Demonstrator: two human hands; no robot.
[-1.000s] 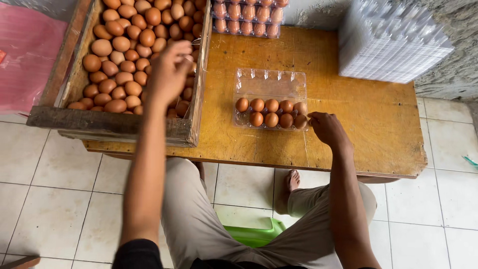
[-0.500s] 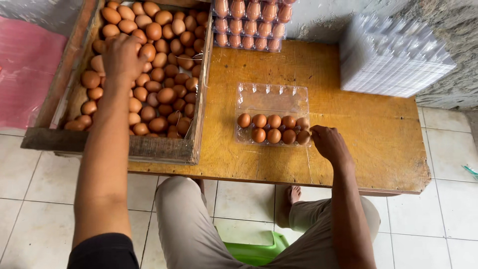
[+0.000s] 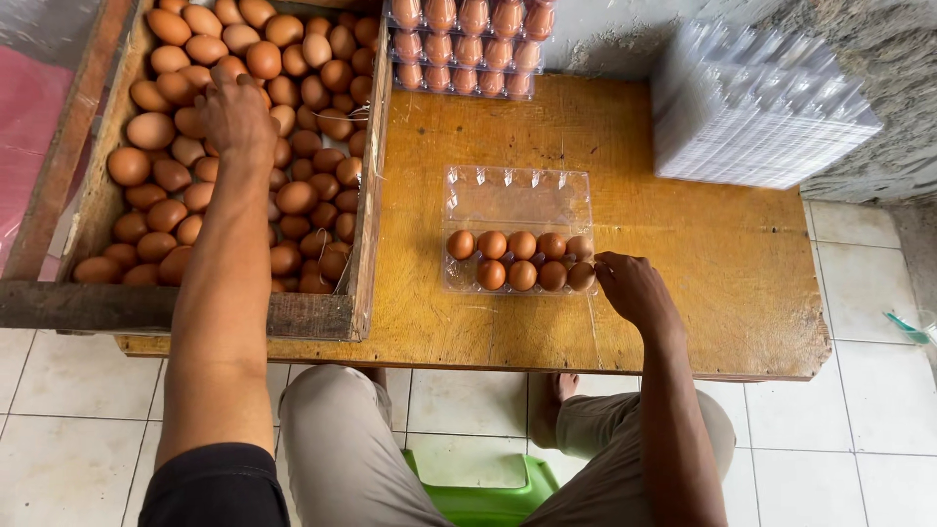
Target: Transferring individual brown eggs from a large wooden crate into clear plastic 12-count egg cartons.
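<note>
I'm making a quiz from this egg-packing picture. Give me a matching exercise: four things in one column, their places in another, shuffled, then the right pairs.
Things:
1. left hand
2. right hand
3. stack of empty cartons
4. stool

Places:
A. far right corner of the table
B. under the person, on the tiled floor
C. on the loose eggs in the wooden crate
D. at the right end of the open carton

Pairs: 1-C, 2-D, 3-A, 4-B

Black short sleeve, khaki trousers, bare forearms and feet.
</note>
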